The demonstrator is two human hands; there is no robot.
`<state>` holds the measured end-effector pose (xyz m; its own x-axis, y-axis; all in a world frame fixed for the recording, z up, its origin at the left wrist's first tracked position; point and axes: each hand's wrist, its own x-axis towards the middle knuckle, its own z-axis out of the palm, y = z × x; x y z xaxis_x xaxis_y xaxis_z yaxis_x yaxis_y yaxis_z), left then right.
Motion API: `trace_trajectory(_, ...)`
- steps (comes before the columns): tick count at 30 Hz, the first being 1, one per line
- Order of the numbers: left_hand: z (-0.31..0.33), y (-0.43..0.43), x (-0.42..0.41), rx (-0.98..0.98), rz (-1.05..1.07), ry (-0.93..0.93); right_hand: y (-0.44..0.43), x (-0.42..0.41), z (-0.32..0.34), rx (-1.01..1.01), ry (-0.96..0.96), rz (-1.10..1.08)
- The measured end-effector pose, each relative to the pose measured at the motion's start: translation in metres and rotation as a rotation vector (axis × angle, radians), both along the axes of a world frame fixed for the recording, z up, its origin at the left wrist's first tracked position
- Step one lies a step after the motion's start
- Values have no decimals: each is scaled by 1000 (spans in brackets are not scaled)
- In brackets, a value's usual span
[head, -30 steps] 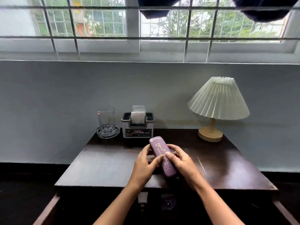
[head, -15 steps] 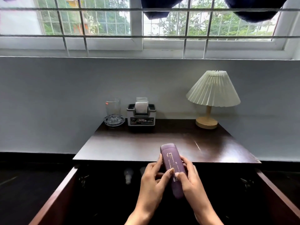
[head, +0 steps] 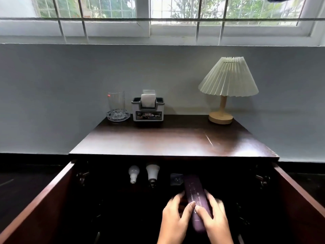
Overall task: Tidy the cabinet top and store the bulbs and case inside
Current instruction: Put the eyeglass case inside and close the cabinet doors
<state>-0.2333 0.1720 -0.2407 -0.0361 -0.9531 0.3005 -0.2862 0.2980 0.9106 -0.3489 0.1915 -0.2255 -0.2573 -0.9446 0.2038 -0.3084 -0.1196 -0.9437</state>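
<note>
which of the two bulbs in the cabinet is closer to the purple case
The right bulb, the wider one with the dark base; the smaller white-based bulb lies farther left of the case.

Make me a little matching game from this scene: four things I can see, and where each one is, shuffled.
Things:
1. purple case
2. lamp
3. drinking glass
4. two bulbs

Places:
A. back left of the cabinet top
B. inside the cabinet, side by side
C. held by the left hand and right hand
D. back right of the cabinet top

Pairs: 1-C, 2-D, 3-A, 4-B
</note>
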Motion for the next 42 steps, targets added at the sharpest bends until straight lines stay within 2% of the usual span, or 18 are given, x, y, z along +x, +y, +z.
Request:
trace_trajectory(6,-2,-40,-28,35,-127,-142,-58,-29,-34,50,-29,-95)
trace_trajectory(9,-13,-56,-43,29,-116,-176,-76,-36,-42,68,-53,-120)
trace_trajectory(15,-16,-79,-60,50,-96,-275,-96,-44,-45,98,15,-99)
trace_trajectory(32,-26,-111,-69,62,-62,-196,-133,-45,-47,142,136,-70)
trace_trajectory(39,-24,-113,-66,108,-64,-180,-134,-45,-47,159,142,-69)
trace_trajectory(42,-20,-104,-63,71,-54,-181,-124,-44,-46,173,160,-98)
